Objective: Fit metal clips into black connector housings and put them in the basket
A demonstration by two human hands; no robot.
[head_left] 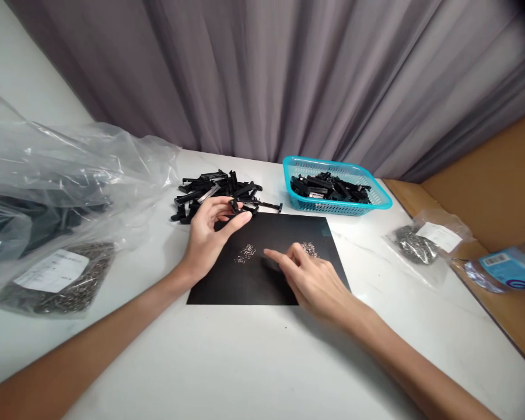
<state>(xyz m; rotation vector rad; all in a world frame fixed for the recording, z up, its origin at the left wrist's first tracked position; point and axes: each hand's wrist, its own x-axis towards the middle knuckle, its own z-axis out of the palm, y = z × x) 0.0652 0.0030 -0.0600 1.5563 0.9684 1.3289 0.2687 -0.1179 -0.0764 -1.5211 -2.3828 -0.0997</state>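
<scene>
My left hand (212,233) pinches a small black plastic piece (241,208) between thumb and fingers, at the back edge of a black mat (245,289). Over the right half of the mat is my right hand (315,280), its index finger stretched out to the left and its other fingers loosely bent. Nothing shows in that hand. A small pile of tiny metal pieces (246,252) lies between the hands. Another pile of tiny metal pieces (308,249) is partly hidden behind my right hand. Behind my left hand is a heap of black plastic parts (219,185).
A blue plastic basket (339,206) holding black parts stands at the back right. Clear bags of small metal pieces lie on both sides, one left (65,280) and one right (417,244). A large clear plastic bag (70,169) fills the left side. Grey curtains (262,76) hang behind.
</scene>
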